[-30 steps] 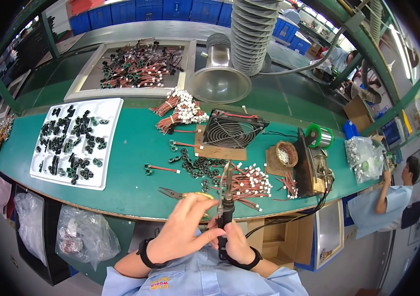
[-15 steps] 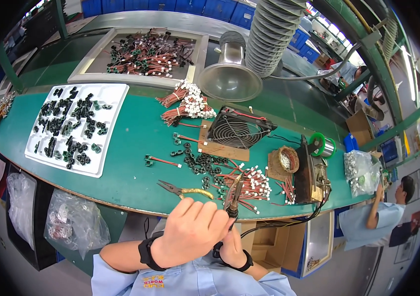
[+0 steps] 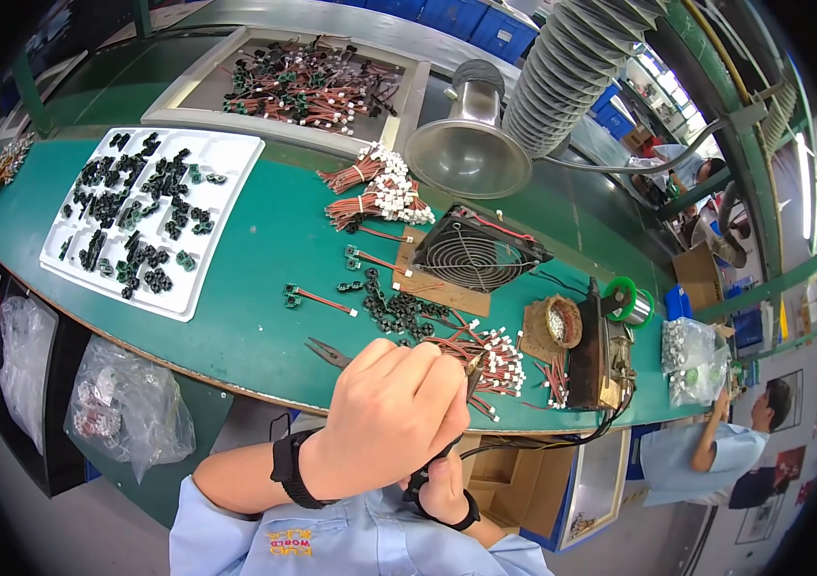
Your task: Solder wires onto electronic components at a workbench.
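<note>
My left hand point(image 3: 384, 427) is curled into a loose fist just off the near edge of the green bench point(image 3: 245, 317), its fingertips close to the tip of a soldering iron point(image 3: 473, 367). What those fingers pinch is hidden. My right hand point(image 3: 445, 492) sits lower, mostly covered by the left, gripping the iron's black handle. Past the tip lie a pile of red wires with white connectors point(image 3: 495, 350) and small black parts point(image 3: 399, 309). Both wrists wear black bands.
A white tray of black parts point(image 3: 154, 216) lies at left and a grey tray of wired parts point(image 3: 303, 82) at the back. Also here: fume funnel point(image 3: 466, 154), fan point(image 3: 480, 252), pliers point(image 3: 330, 352), iron stand point(image 3: 605, 355), green solder spool point(image 3: 631, 302). A co-worker point(image 3: 715, 451) stands at right.
My left hand has risen and now covers most of my right hand and the iron's handle. The view has shifted closer to the bench.
</note>
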The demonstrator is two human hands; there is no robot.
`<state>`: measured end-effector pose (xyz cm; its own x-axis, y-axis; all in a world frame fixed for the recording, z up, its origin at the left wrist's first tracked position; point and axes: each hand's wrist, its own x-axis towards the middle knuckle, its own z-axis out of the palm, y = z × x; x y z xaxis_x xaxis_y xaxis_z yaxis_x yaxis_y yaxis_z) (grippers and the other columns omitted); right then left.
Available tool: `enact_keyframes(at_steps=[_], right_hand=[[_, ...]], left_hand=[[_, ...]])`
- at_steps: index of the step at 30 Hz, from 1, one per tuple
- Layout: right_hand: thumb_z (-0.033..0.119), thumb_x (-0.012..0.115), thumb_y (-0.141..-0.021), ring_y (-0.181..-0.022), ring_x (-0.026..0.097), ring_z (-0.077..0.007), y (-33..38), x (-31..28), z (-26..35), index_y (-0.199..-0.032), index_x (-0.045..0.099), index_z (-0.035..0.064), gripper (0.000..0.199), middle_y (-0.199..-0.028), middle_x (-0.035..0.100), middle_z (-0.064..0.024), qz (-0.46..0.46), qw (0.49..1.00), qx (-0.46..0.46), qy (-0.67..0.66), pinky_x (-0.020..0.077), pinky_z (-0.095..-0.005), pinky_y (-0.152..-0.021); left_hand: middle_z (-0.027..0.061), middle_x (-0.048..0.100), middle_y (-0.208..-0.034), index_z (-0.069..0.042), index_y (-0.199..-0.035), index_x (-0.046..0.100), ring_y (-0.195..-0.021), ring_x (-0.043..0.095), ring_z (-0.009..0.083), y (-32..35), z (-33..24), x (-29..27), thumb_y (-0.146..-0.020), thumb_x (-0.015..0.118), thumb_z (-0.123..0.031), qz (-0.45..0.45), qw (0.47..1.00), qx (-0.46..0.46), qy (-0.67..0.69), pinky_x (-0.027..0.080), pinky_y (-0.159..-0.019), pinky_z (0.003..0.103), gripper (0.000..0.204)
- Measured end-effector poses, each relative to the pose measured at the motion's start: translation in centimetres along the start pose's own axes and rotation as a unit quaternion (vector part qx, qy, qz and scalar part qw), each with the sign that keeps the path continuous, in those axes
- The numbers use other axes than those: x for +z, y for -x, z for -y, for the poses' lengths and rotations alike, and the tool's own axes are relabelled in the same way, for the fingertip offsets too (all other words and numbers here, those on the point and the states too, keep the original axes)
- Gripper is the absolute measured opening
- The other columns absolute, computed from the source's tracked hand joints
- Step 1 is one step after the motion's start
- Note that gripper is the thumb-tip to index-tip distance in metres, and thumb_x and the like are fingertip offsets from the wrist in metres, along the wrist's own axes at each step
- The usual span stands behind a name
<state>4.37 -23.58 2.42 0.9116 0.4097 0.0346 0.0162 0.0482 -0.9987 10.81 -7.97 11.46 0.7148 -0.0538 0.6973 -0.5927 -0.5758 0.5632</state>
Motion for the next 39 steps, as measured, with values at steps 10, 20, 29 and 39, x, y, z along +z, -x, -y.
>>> enact_keyframes(at_steps=[10, 20, 29, 39], right_hand=[[0.049, 0.028, -0.096, -0.055, 0.047, -0.0132, -0.21, -0.05, 0.64, -0.088, 0.05, -0.002, 0.056, -0.063, 0.053, -0.0043, -0.003, 1.0, -0.013, 0.001, 0.0351, -0.026, -0.051], [0.048, 0.028, -0.096, -0.054, 0.046, -0.0132, 0.07, -0.29, 0.24, -0.089, 0.049, -0.0013, 0.055, -0.062, 0.053, -0.0042, -0.005, 1.0, -0.008, 0.026, 0.0351, -0.0263, -0.05], [0.047, 0.028, -0.097, -0.052, 0.047, -0.0134, 0.11, -0.2, 0.19, -0.087, 0.049, -0.0013, 0.054, -0.062, 0.053, -0.0043, -0.016, 0.999, -0.025, 0.028, 0.035, -0.0268, -0.049], [0.046, 0.028, -0.097, -0.053, 0.047, -0.0144, 0.07, -0.19, 0.34, -0.085, 0.049, -0.0014, 0.053, -0.062, 0.053, -0.0055, -0.02, 0.998, -0.042, 0.036, 0.0356, -0.0272, -0.049]], left_hand=[[0.0078, 0.044, -0.064, -0.005, -0.07, 0.048, -0.055, 0.043, 0.026, 0.1, -0.01, 0.24, -0.068, 0.064, -0.004, -0.007, 1.0, 0.011, 0.011, 0.036, -0.054, 0.035, 0.015], [0.0075, 0.043, -0.065, -0.005, -0.069, 0.048, -0.055, 0.044, 0.0256, -0.04, -0.03, 0.13, -0.067, 0.064, -0.003, -0.014, 1.0, 0.009, 0.008, 0.036, -0.054, 0.035, 0.015], [0.0074, 0.043, -0.065, -0.005, -0.069, 0.048, -0.055, 0.044, 0.025, -0.03, -0.1, 0.02, -0.067, 0.064, -0.004, -0.008, 1.0, 0.015, 0.016, 0.036, -0.054, 0.035, 0.016], [0.0074, 0.04, -0.064, -0.005, -0.069, 0.049, -0.053, 0.042, 0.0248, -0.2, -0.12, -0.28, -0.068, 0.063, -0.004, -0.001, 0.999, 0.025, 0.023, 0.035, -0.053, 0.035, 0.015]])
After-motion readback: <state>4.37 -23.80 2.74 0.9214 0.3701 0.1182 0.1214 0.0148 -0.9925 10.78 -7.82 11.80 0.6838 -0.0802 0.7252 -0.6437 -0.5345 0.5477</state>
